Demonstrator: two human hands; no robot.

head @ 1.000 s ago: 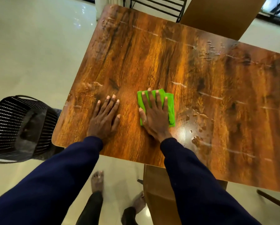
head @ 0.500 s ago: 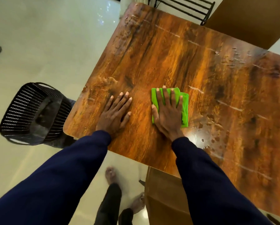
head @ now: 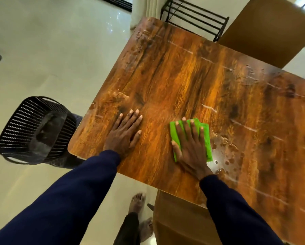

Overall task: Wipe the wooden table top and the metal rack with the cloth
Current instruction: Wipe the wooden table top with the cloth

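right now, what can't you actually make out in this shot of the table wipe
Head view only.
The cloth lies mostly under the right hand, so its full outline is hidden.
Only the upper bars of the metal rack show; the table top hides the rest.
The table top's right end is cut off by the frame edge.
The inside of the black basket is too dark to read.
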